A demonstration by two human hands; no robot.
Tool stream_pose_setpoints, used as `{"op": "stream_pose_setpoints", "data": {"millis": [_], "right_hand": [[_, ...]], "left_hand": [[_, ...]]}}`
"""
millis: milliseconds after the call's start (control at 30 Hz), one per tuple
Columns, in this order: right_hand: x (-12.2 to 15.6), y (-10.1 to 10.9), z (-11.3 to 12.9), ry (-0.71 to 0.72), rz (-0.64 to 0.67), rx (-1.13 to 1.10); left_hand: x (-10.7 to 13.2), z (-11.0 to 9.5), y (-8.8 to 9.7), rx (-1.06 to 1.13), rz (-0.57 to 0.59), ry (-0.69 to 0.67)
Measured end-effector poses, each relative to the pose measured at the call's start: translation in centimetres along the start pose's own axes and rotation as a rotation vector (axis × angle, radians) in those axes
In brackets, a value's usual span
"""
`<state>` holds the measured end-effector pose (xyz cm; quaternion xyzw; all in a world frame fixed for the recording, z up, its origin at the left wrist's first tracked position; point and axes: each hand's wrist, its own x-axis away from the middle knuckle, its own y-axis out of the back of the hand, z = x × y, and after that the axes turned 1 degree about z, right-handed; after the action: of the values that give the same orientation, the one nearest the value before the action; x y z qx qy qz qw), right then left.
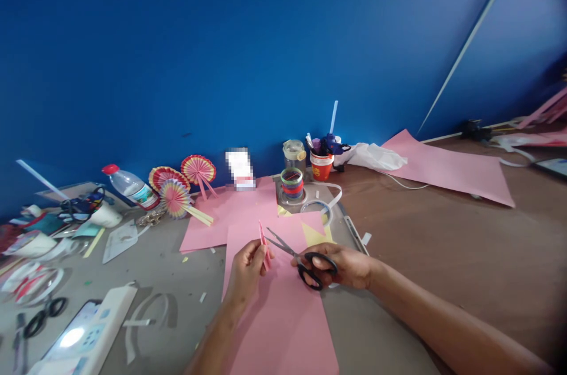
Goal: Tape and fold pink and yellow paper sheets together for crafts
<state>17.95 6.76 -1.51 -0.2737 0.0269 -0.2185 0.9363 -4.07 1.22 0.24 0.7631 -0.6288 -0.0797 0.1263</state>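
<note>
My left hand [248, 266] pinches a small folded piece of pink paper [264, 250], held upright on its edge. In my right hand [343, 266] is a pair of scissors [305, 266] with black handles, my fingers through the loops. Their blades stand apart and point left, with the tips close to the folded paper; whether they touch it I cannot tell. Beneath both hands lies a large pink sheet [283, 328]. A yellow piece of paper [315, 233] shows at that sheet's upper right.
Several pleated paper fans [198, 169] lean near the blue wall beside a plastic bottle [133, 187]. A jar [293, 156] and a red paper cup [321, 167] with tools stand behind my hands. At left lie a power strip [108, 319], a phone [75, 331] and other scissors [44, 316].
</note>
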Motion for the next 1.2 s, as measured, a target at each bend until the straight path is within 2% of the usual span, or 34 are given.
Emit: {"op": "stream_pose_setpoints", "data": {"millis": [567, 900, 1067, 1200], "right_hand": [[-0.1, 0.1, -0.1, -0.01, -0.026, 0.007], [-0.3, -0.1, -0.2, 0.037, -0.087, -0.017], [-0.2, -0.1, -0.1, 0.035, -0.146, -0.077], [-0.2, -0.1, 0.0, 0.032, -0.143, -0.123]], "left_hand": [[0.0, 0.8, -0.3, -0.163, -0.033, -0.015], [0.1, 3.1, -0.4, -0.276, -0.049, -0.117], [0.3, 2.7, -0.5, -0.313, -0.023, -0.15], [0.3, 2.4, -0.5, -0.328, -0.008, -0.176]]}}
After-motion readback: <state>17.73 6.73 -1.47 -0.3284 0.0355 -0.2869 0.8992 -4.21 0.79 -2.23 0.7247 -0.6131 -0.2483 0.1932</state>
